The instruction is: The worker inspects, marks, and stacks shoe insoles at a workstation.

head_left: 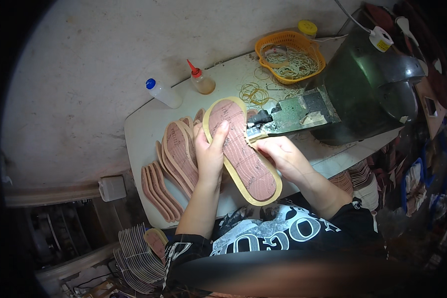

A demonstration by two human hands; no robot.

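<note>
Tilted in front of me is a shoe insole [241, 151], pinkish on top with dark marks, pale lines and a yellow rim. My left hand [211, 154] is closed on its left side, the thumb pressed on the pink face. At the insole's right edge, by the narrow middle, my right hand [281, 155] pinches the yellow rim; its fingertips are partly hidden. Close beyond that edge is the working end [258, 121] of a green machine [370, 92]. More pink insoles [176, 149] stand on edge in rows left of my left hand.
A white table [141, 121] carries a red-tipped glue bottle [202, 82], a blue-capped bottle [163, 93] and an orange basket [295, 74] of pale rubber-like strips. Loose loops [254, 94] lie before the basket. Stacked pieces [139, 258] stand low at left, more [357, 181] at right.
</note>
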